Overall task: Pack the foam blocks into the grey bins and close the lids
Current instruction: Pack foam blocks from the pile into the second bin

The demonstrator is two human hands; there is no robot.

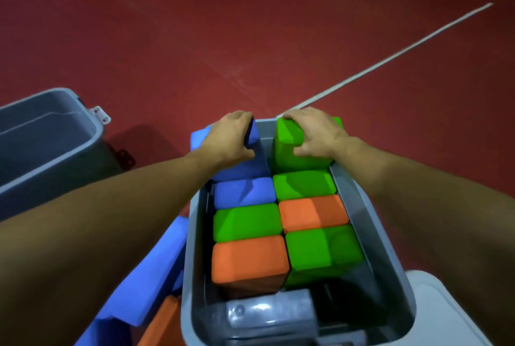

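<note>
A grey bin [370, 223] in front of me holds two rows of foam blocks in blue, green and orange. At its far end my left hand [228, 136] grips a blue block [248, 164] that sticks up tilted above the row. Beside it my right hand [315, 131] grips a green block [289, 145], also raised above the others. Behind them lie a blue block [245, 192], green blocks [303, 184] and orange blocks [248, 259] packed level. The bin's near end is dark with no block in it.
A second grey bin [50, 145] stands open to the left. More blue foam [150, 276] and an orange block [164, 323] lie outside the bin at lower left. A pale lid [451, 309] shows at lower right. Red floor with a white line [390, 58] stretches ahead.
</note>
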